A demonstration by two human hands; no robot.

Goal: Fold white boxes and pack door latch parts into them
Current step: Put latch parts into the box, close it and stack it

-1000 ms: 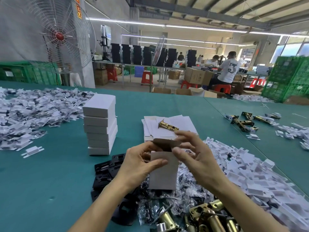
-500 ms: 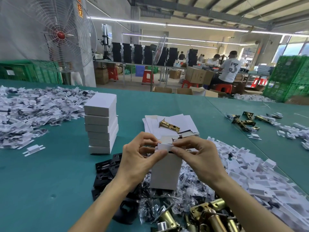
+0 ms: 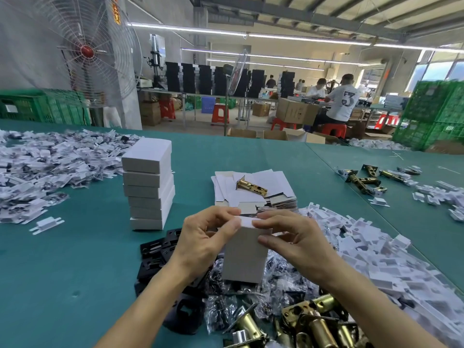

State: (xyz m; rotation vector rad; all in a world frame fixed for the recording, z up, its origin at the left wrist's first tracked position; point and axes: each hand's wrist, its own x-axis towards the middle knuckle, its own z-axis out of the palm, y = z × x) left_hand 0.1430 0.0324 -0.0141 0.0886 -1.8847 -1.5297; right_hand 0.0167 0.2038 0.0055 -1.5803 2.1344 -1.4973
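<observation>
I hold a small white box (image 3: 244,257) upright above the table, in the middle of the view. My left hand (image 3: 203,237) grips its upper left side, thumb on the top edge. My right hand (image 3: 293,238) grips the upper right side, fingers pressing the top flap down flat. Brass door latches (image 3: 311,325) lie in a heap below the box. One brass latch (image 3: 251,185) rests on a pile of flat white box blanks (image 3: 273,182) behind my hands. A stack of several folded white boxes (image 3: 149,184) stands to the left.
Black plates (image 3: 155,249) and clear bags of screws (image 3: 283,280) lie under my hands on the green table (image 3: 62,272). White plastic parts are heaped at right (image 3: 376,254) and far left (image 3: 45,162). More latches (image 3: 364,178) lie far right. Behind are a fan (image 3: 85,51) and seated workers.
The box's top flap, standing open a second ago, has been folded down and tucked shut. Both hands closed in on the top edge of the box.
</observation>
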